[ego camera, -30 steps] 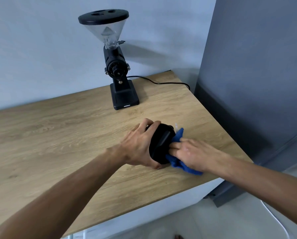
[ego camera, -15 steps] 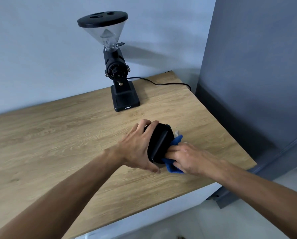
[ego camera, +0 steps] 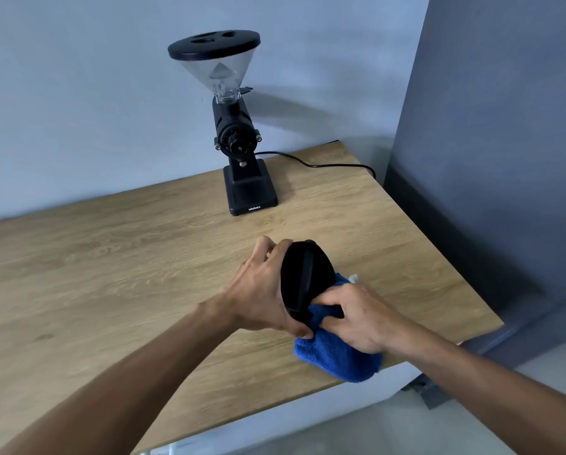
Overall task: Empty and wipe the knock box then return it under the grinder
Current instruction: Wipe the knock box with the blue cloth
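The hands hide the knock box [ego camera: 303,277] base and much of the cloth [ego camera: 337,356].

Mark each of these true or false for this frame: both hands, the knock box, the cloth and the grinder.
1. The left hand grips the knock box. True.
2. The knock box stands upright under the grinder. False: it is tipped on its side, nearer the table's front edge.
3. The right hand presses a blue cloth against the box. True.
4. The cloth is red. False: it is blue.
5. The grinder's hopper is full of beans. False: it looks empty.
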